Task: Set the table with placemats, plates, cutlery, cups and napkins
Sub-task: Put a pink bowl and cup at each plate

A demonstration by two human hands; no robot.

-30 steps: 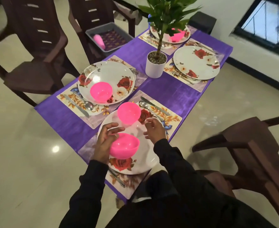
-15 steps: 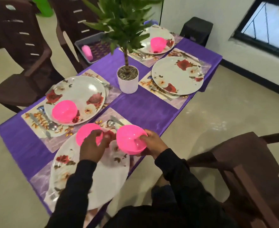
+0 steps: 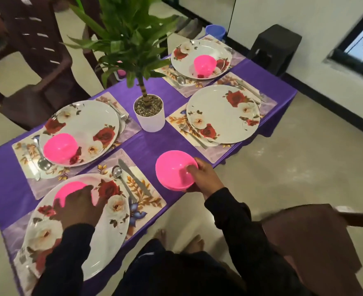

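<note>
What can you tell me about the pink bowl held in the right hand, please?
The pink bowl looks like glossy plastic, round, empty and open side up, tipped slightly. The right hand grips its near rim, thumb inside. It hangs above the purple tablecloth near the table's edge, not on any plate.

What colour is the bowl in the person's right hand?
Bright pink. The bowl shows clearly in the head view, held by the right hand.

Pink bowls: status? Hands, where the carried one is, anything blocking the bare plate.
Left hand on near plate's bowl. Right hand holds pink bowl above tablecloth, short of bare plate. Path clear; potted plant off to the side.
</note>
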